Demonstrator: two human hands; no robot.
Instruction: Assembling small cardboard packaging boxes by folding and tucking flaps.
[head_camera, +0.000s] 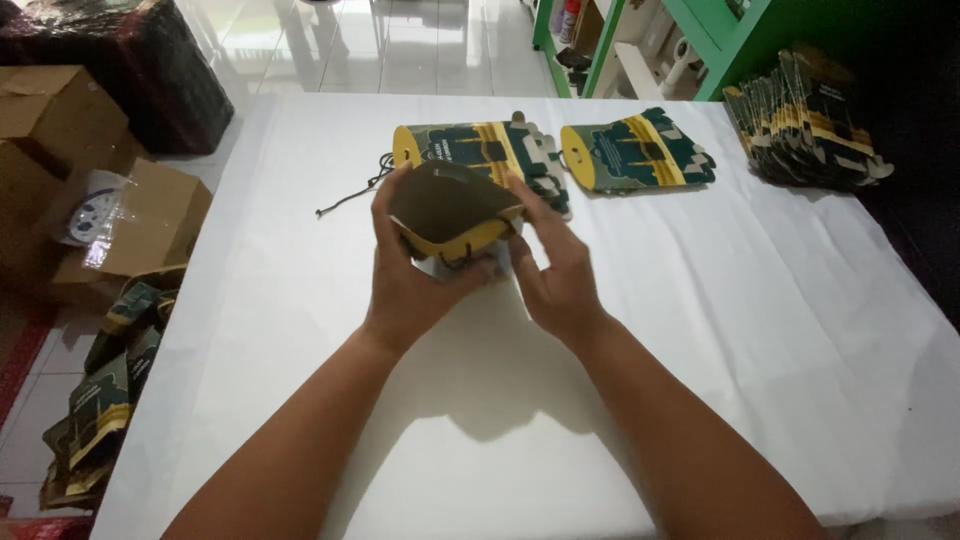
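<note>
Holding a folded cardboard sleeve (452, 212) at frame centre, left hand (410, 270) cupped beneath, right hand (553, 270) pinching its edge, kept raised above the white table (760, 330); two printed sleeves (560, 155) laid flat beyond.

Card sleeve (450, 210) between left hand (415, 285) and right hand (555, 270): thin paperboard, inner face plain brown, matt; yellow printed edge, slight sheen.

Table (700, 330): white cover, smooth, matt, looks like cloth or paper sheet; cannot tell which.

Beyond the sleeve, two flat sleeves (480, 150) (635, 152): printed card, dark green and yellow, faint gloss.

Cord (350, 198) beside them: dark, thin, looks like string.

Stack (805, 120), far right of sleeve: same printed card.

Boxes (60, 120), far left: brown corrugated cardboard, matt; clear glossy plastic film (110, 225) over one.

Floor (400, 45): glossy tile.
</note>
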